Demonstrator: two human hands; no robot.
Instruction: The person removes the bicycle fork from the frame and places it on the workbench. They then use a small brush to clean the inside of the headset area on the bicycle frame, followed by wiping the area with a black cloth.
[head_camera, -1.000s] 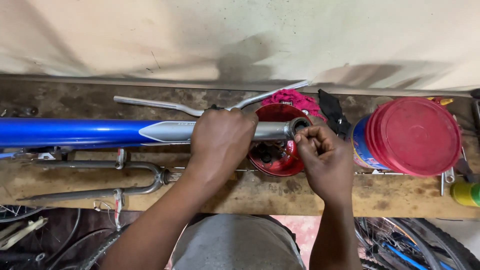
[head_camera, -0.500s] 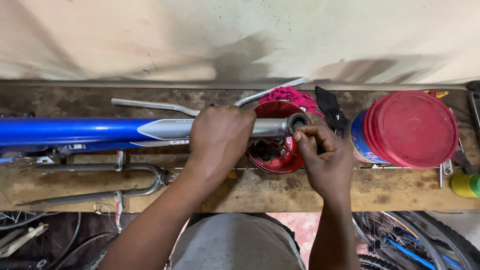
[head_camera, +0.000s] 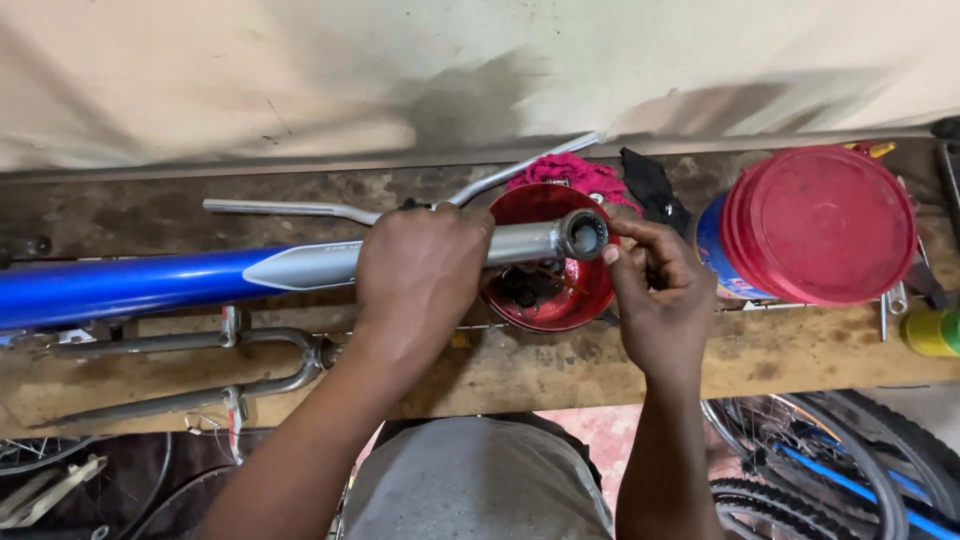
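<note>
A blue and silver bicycle frame tube lies across the wooden bench, ending in a round open shell. My left hand wraps around the silver part of the tube just left of that end. My right hand sits at the tube's open end with thumb and fingertips pinched against its rim; whether they hold a small part I cannot tell. Under the tube end stands a red bowl with small dark parts in it.
A silver handlebar lies behind the tube, a fork in front. A pink rag and black cloth lie behind the bowl. A blue tub with a red lid stands right. Bicycle wheels lean below.
My right hand's fingers have shifted slightly at the tube's end, and the view has drifted a little. My left hand keeps its grip on the tube.
</note>
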